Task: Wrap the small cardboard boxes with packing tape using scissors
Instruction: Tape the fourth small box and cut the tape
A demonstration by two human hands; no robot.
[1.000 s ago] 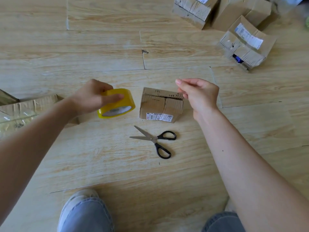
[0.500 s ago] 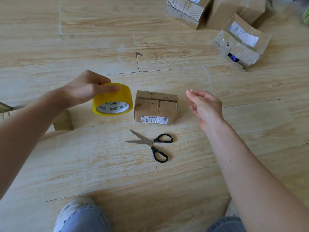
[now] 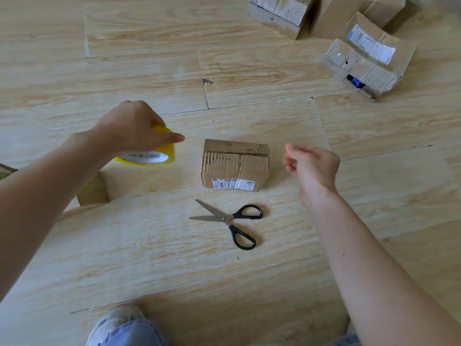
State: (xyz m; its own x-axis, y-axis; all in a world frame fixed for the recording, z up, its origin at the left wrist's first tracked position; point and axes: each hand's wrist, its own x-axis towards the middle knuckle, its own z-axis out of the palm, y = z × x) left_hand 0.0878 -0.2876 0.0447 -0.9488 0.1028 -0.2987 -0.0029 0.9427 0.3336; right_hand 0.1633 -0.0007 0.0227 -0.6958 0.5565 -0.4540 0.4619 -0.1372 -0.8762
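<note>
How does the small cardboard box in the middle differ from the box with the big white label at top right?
The small brown cardboard box in the middle looks closed; the white-labelled cardboard box at top right gapes, showing something dark blue. The middle box has a narrow label strip low on its side; the far box has a bigger label on top. Both are worn corrugated cardboard.

Wood floor [image 3: 149, 258]; grey shoe [image 3: 116, 317] + jeans [image 3: 134, 334] btm-left
</note>
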